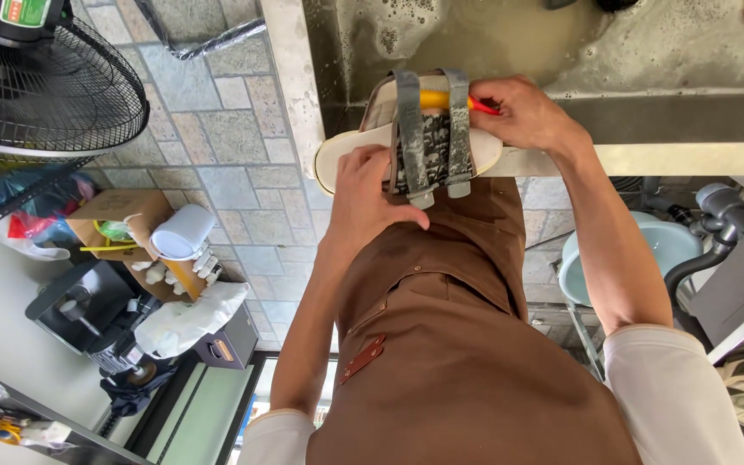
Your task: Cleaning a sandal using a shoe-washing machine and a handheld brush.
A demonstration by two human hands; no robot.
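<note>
Both hands on a cream sandal at the near rim of the soapy sink.
Left hand curled over the sole's left side, gripping; right hand closed around a yellow-and-red brush pushed under the grey straps.

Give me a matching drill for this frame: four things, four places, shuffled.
1. cream flat sandal with grey straps
2. yellow-handled brush
3. black round floor fan
4. pale blue basin

A. upper left, on the paved floor
B. under the sink edge, at right
C. across the sink rim, under the left hand
D. in the right hand

Pairs: 1-C, 2-D, 3-A, 4-B
</note>
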